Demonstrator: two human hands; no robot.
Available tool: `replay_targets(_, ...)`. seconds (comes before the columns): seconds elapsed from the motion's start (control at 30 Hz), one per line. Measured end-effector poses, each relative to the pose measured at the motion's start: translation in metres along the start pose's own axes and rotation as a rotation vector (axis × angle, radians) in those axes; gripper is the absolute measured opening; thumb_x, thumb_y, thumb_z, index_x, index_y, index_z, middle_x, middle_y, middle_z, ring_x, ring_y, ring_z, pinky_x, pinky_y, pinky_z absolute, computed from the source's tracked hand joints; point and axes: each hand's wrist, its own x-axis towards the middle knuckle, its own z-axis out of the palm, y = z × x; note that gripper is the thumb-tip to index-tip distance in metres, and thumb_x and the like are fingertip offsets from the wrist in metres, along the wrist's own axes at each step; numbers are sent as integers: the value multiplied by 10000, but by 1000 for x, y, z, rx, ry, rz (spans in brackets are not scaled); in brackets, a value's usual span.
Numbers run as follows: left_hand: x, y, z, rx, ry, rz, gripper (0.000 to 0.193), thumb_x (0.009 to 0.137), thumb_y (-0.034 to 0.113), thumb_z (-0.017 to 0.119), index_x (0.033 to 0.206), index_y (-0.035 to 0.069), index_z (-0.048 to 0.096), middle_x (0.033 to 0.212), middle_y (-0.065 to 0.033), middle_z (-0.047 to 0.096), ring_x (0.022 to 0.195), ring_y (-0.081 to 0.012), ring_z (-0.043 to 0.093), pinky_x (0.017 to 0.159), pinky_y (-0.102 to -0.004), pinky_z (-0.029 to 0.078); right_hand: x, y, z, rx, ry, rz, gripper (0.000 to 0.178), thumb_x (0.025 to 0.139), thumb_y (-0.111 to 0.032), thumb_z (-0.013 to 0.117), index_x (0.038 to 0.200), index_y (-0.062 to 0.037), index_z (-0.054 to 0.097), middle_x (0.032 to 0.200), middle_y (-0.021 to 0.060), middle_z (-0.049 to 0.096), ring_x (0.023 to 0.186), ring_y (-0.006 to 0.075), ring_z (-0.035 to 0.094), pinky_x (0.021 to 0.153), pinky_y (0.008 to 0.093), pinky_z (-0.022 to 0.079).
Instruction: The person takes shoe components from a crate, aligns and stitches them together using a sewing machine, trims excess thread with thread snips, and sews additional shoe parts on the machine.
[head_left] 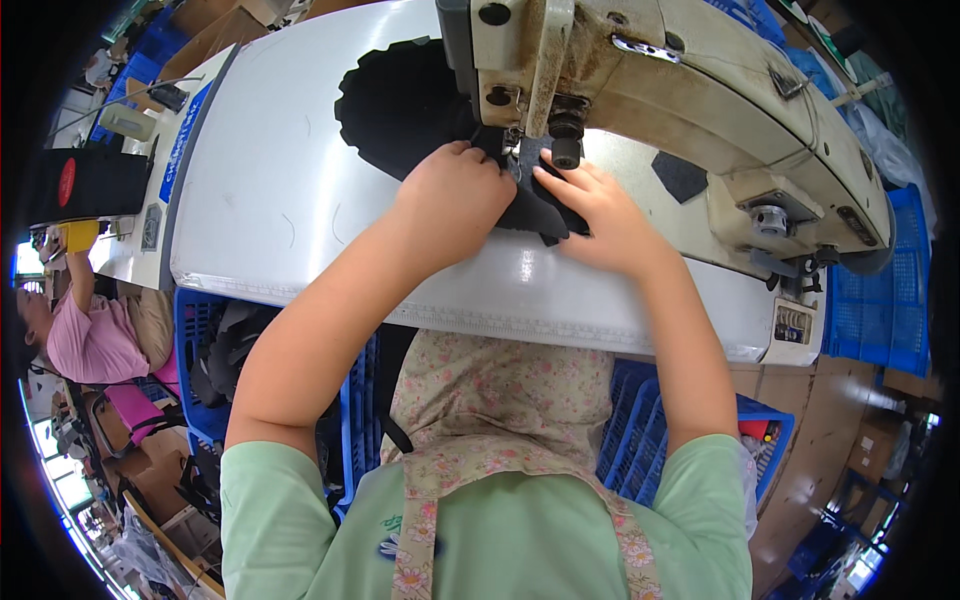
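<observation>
A worn cream sewing machine (640, 80) stands over the white table, its needle area just in front of my hands. Under it lies a black fabric piece (400, 110) with a notched, scalloped edge, spreading out to the left. My left hand (458, 195) is closed on the near part of the fabric, left of the needle, with fingertips curled and partly hidden. My right hand (600, 215) presses the fabric to the right of the needle, thumb and fingers bent around its edge. A fold of the black fabric (532, 212) shows between both hands.
A small dark fabric scrap (680, 176) lies right of my right hand on the white table (270, 190). Blue crates (870, 290) stand at the right and below the table, one holding dark pieces (232, 345). At the far left a co-worker in pink (95, 335) sits.
</observation>
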Motion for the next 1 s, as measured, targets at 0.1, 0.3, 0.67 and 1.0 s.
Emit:
replay_targets(0.1,-1,-1,0,31,45,11,352,714,30,595,1064,8,632,1087,-156,668,1127,-297,598,1064,-413,407,2,0,-8,47,-105,-22,540,704,-35,593,1243,-37,618,1404,171,514,1347,326,432,1110,437,348)
replay_targets(0.3,-1,-10,-2,-88,66,-6,495,645,61,682,1134,12,625,1155,-144,656,1159,-300,581,1076,-420,401,7,22,-14,174,-117,-6,481,706,-22,562,1173,-48,675,1336,168,578,1298,315,490,1091,395,381)
replay_targets(0.67,-15,2,22,-158,301,-4,582,617,71,697,1187,5,601,1253,-143,621,1233,-283,541,1114,-429,370,26,32,-28,652,-190,499,362,784,-103,600,1127,-71,709,1079,84,715,919,116,593,853,248,464)
replay_targets(1.0,-13,14,26,116,275,1,447,744,66,578,1180,-26,600,1262,-153,612,1243,-274,532,1124,-415,350,14,1,-2,310,-14,210,326,737,-33,583,1027,-67,730,1144,99,697,1115,258,627,1027,375,427)
